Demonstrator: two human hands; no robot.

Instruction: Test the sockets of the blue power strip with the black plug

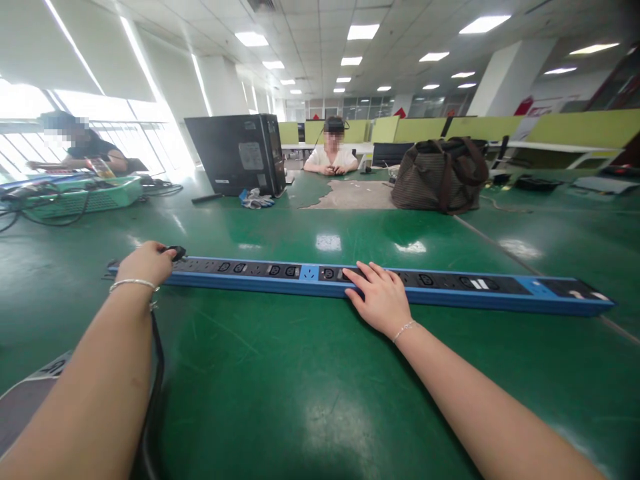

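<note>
A long blue and black power strip [260, 285] with many sockets lies across the green table. My left hand [150, 263] is closed on a black plug [175, 253] above the strip's left end. From under that wrist a thick black power cord [158, 360] runs down toward the table's near side. Whether the plug's pins touch a socket is hidden. My right hand [379, 297] rests flat on the middle of the strip, fingers spread over its sockets. A light blue socket [309, 273] shows just left of those fingers.
A black computer case [235, 155] stands at the back, gloves [257, 198] beside it. A brown bag [440, 175] sits back right, a green basket [90, 198] of cables back left. One person [331, 157] sits opposite, another [93, 147] far left. A grey object [30, 407] lies near left.
</note>
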